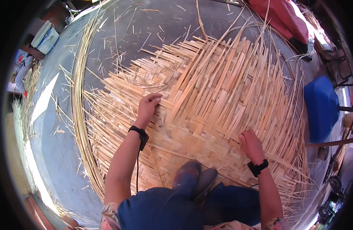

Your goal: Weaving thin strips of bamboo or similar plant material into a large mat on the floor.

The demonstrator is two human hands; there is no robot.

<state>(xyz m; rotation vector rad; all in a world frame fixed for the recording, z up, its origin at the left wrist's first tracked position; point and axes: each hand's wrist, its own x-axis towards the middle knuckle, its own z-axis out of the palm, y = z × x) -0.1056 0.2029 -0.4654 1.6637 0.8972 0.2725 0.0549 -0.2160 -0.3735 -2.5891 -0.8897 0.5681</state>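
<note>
A large, partly woven mat of pale split bamboo strips (199, 126) lies under me, with long loose ends fanning out around the woven middle. My left hand (147, 107) is at the mat's middle left, fingers pinched on a bamboo strip. Lower right, my right hand (251, 143) rests against the weave with fingers curled; what they grip, if anything, is hidden. Both wrists wear black straps. My shoes (188, 174) stand on the mat between my forearms.
A long bundle of thin strips (78, 96) lies along the left on grey floor (126, 23) strewn with offcuts. A white bucket (44, 36) is at back left, red fabric (266, 17) at back right. A blue plastic object (320, 107) stands beside the mat's right edge.
</note>
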